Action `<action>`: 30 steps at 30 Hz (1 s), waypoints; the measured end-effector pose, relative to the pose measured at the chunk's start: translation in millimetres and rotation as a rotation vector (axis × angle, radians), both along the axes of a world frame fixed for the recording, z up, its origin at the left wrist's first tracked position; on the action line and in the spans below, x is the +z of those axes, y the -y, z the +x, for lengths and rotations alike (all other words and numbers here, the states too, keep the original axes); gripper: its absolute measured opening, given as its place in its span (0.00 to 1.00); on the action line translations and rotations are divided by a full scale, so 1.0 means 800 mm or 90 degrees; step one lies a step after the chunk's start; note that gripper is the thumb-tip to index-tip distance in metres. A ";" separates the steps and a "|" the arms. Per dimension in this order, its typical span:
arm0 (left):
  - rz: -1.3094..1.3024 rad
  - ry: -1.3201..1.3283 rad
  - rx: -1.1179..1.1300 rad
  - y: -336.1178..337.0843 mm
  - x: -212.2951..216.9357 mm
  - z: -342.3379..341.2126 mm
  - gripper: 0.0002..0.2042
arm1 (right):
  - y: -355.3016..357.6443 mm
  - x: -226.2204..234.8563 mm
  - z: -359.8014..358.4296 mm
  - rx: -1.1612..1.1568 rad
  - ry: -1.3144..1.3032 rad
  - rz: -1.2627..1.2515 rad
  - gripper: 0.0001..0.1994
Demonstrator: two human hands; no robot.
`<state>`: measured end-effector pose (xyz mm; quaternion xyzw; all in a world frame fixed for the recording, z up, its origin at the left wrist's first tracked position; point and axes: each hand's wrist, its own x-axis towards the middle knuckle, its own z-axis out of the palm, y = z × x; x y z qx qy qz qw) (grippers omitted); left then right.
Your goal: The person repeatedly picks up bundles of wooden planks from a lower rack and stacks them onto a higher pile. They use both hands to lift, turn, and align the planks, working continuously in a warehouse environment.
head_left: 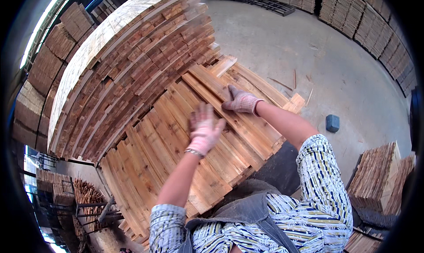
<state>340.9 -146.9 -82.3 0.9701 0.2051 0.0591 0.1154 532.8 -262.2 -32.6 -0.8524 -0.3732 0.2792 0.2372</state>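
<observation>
Both my hands wear pale pinkish work gloves above a layer of wooden planks [165, 134] laid side by side. My left hand [205, 128] is open, palm down over the middle planks, its fingers spread and slightly blurred; whether it touches the wood I cannot tell. My right hand [242, 100] closes across a narrow plank [203, 92] lying on top of the layer, thumb on the near side and fingers on the far side. More planks [254, 83] lie beyond that hand, some overlapping unevenly.
A tall stack of boards [145, 63] rises along the layer's far left edge. Grey concrete floor [274, 41] stretches beyond, with thin wood offcuts [294, 78] and a blue container [332, 123]. Bundled boards [373, 175] stand at right; more stacks [342, 10] line the back.
</observation>
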 end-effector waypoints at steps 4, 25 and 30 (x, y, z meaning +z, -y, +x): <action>0.092 -0.055 0.086 0.068 0.003 0.065 0.41 | 0.004 -0.018 0.028 -0.004 -0.008 0.049 0.51; 0.058 0.000 0.002 0.037 0.018 0.090 0.32 | 0.036 -0.012 0.103 -0.010 0.014 0.015 0.50; -0.043 0.078 -0.005 0.027 0.009 0.088 0.28 | 0.046 0.001 0.125 -0.030 0.168 -0.067 0.50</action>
